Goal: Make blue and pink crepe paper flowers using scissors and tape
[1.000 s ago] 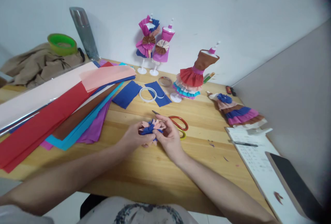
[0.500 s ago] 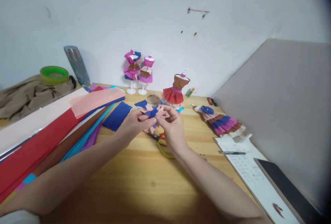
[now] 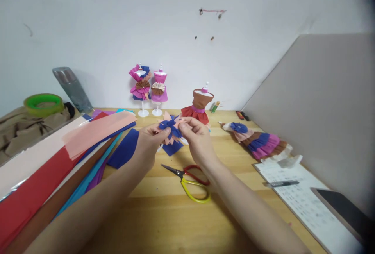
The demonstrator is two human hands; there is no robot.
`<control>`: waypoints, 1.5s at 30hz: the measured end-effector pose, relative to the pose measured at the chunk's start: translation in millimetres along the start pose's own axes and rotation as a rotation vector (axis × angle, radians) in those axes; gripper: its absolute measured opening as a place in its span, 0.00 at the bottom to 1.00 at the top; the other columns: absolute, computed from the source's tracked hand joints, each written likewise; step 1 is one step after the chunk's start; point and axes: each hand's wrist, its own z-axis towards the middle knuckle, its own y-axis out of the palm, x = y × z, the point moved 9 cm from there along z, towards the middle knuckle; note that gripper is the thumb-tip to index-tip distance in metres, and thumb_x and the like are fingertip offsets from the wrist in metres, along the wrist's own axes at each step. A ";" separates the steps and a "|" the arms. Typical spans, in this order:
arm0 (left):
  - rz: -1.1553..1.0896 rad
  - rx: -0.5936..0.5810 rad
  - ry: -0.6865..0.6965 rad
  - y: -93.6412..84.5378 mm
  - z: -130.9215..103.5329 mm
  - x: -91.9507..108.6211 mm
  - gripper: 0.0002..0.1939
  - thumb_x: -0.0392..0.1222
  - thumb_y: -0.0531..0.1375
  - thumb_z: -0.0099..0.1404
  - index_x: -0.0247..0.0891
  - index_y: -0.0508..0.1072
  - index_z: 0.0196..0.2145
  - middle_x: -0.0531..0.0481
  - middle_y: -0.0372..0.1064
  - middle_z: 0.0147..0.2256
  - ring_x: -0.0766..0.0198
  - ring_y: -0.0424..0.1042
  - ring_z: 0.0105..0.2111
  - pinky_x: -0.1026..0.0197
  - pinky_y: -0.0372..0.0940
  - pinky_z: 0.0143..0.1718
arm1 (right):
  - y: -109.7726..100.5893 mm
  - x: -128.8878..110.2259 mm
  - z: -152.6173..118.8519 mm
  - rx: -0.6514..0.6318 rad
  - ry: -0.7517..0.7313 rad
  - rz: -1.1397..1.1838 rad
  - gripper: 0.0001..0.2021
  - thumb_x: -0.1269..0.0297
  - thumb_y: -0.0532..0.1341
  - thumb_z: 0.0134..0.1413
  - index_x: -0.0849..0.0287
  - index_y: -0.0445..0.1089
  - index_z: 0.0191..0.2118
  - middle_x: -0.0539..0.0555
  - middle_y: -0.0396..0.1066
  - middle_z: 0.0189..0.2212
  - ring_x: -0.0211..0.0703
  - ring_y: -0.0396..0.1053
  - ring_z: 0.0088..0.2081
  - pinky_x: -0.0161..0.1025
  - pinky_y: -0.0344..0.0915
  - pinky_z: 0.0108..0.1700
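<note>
Between my two hands is a paper flower with pink petals around a blue middle. The thumb and fingers of my left hand pinch its left side. My right hand pinches a petal on its right side. Below the flower, scissors with one red and one yellow handle lie on the wooden table, blades pointing left. A blue paper piece lies just under the flower, and a larger blue sheet is left of my left hand, partly covered by it.
Coloured paper strips fill the left side. Small mannequins in paper dresses stand at the wall. Right lie another paper dress, a white sheet with a pen, and a dark tablet-like object. Tape and a bottle are far left.
The view has shifted, and the scissors now show fully below my hands. The flower is turned so more of its blue petals face me. Both hands still pinch it.
</note>
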 end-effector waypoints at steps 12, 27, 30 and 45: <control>0.034 -0.083 -0.044 -1.5 -0.6 -1.4 0.14 0.44 0.69 0.49 0.34 0.71 0.16 0.51 0.68 0.18 0.66 0.68 0.22 0.63 0.63 0.30 | 10.0 5.2 -0.4 -0.154 0.062 -0.159 0.19 0.65 0.66 0.40 0.55 0.70 0.44 0.50 0.74 0.31 0.42 0.72 0.32 0.39 0.68 0.34; -0.007 -0.136 -0.087 -2.1 0.5 -7.1 0.19 0.50 0.71 0.48 0.33 0.71 0.16 0.51 0.66 0.17 0.68 0.65 0.22 0.64 0.60 0.29 | 28.6 -60.8 -30.5 -0.141 -0.670 -0.883 0.03 0.73 0.62 0.53 0.58 0.72 0.33 0.52 0.69 0.27 0.42 0.67 0.32 0.39 0.64 0.33; 0.004 -0.155 -0.090 -1.6 0.5 -6.9 0.19 0.51 0.69 0.51 0.34 0.71 0.16 0.50 0.67 0.18 0.68 0.64 0.22 0.64 0.60 0.29 | 23.4 -53.8 -25.1 -0.121 -0.601 -0.848 0.04 0.74 0.63 0.51 0.58 0.72 0.32 0.51 0.70 0.28 0.41 0.68 0.32 0.38 0.65 0.34; 0.143 -0.231 0.059 5.7 -2.6 4.7 0.19 0.48 0.65 0.58 0.34 0.73 0.16 0.51 0.67 0.18 0.70 0.58 0.21 0.64 0.53 0.26 | 16.5 -46.6 -17.6 -0.077 -0.414 -0.805 0.06 0.69 0.63 0.50 0.59 0.68 0.24 0.50 0.67 0.23 0.38 0.64 0.27 0.37 0.60 0.31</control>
